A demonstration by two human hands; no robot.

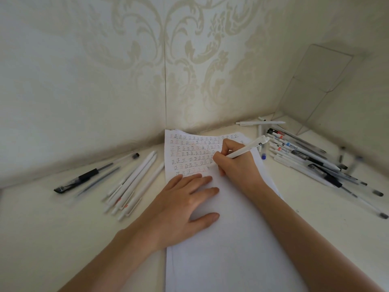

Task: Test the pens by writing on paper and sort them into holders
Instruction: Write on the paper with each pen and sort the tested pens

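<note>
**White pen pinched at the paper, left palm flat**

The right hand (237,165) had its fingers curled tight round a smooth white pen (248,148), barrel slanting up to the right and tip hidden behind the knuckles at the end of the lowest written row. The left hand (185,199) lay flat, fingers straight and slightly spread, pressing the paper (231,239). This was a thin stack of white sheets, its far part filled with rows of small repeated characters in black, blue and red ink.

On the pale matte desk (63,218), left of the sheets, slim white pens (134,182) lay in a loose fan, and beyond them a black-gripped clear pen (84,178). To the right sprawled a pile of clear and white pens (305,161). A glossy transparent panel (322,81) stood in the corner against damask-patterned wallpaper (189,49).
</note>
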